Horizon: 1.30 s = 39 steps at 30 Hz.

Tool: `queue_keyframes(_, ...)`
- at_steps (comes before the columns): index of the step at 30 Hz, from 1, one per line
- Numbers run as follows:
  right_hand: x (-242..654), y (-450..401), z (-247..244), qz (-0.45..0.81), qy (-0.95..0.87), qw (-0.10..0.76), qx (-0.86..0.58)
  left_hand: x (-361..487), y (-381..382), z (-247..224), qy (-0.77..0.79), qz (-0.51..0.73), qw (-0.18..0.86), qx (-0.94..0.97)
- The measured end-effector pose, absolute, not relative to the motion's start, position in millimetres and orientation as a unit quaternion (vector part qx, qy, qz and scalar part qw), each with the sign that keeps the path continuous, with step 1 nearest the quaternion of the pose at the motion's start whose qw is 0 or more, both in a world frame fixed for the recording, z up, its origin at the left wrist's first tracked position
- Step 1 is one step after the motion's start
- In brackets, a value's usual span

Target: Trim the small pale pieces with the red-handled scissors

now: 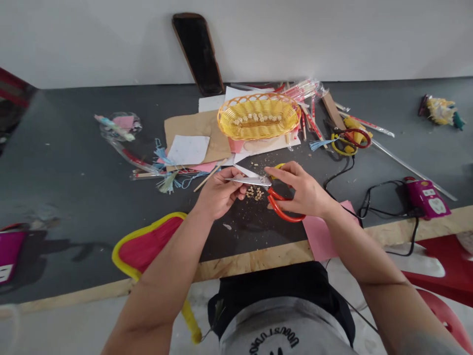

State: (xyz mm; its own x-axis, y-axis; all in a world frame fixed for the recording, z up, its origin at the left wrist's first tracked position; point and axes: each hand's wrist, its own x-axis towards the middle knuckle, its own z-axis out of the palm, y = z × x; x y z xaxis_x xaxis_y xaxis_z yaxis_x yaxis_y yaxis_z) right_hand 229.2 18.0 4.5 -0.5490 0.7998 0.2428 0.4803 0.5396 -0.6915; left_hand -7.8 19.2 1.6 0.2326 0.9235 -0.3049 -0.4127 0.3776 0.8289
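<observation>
My right hand point(301, 190) holds a pair of scissors point(284, 209) with red and yellow handles, its blades parted and pointing left. My left hand point(220, 194) is closed in a pinch close to the blades; whatever lies between its fingertips is too small to make out. Under the blades, small tan bits point(254, 193) lie in a little pile on the dark tabletop. Behind both hands, a yellow woven basket point(258, 129) holds a row of small pale pieces point(257, 118).
A phone point(197, 52) leans on the wall. Brown card, white paper point(189, 150) and blue tassels point(164, 157) lie left of the basket. Second scissors point(351, 141), wrapped sticks and a purple box point(428, 198) with black cable are right. A red-yellow fan shape point(148, 244) sits near the left forearm.
</observation>
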Motion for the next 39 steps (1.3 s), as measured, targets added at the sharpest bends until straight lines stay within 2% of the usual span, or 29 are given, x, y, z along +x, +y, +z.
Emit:
queue_keyframes(18, 230.3, 20.2, -0.5, 0.301, -0.837, 0.282, -0.360, -3.7, 15.4, -2.0, 0.409, 0.470, 0.715, 0.317)
queue_keyframes(39, 228.5, 16.5, -0.2, 0.226, -0.853, 0.252, -0.398, -3.4, 15.3, 0.3, 0.411, 0.476, 0.708, 0.322)
